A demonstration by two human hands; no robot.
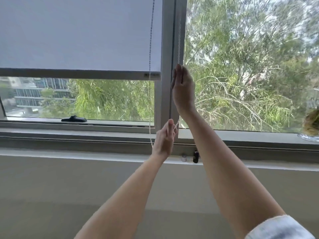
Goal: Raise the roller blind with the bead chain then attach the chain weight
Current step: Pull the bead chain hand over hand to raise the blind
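Note:
A white roller blind [77,35] covers the upper part of the left window pane; its bottom bar [81,74] hangs about two thirds of the way down. A white bead chain [179,40] runs down the middle window frame. My right hand [183,85] is raised and closed on this chain. Lower down, my left hand [164,138] pinches the same chain near the sill. A second strand [149,100] hangs in front of the blind's right edge. No chain weight is visible.
A black window handle [74,119] sits on the lower left frame. Two small bottles [190,156] stand on the white sill. A glass dish with a plant [310,131] is at the right edge. Trees and a building lie outside.

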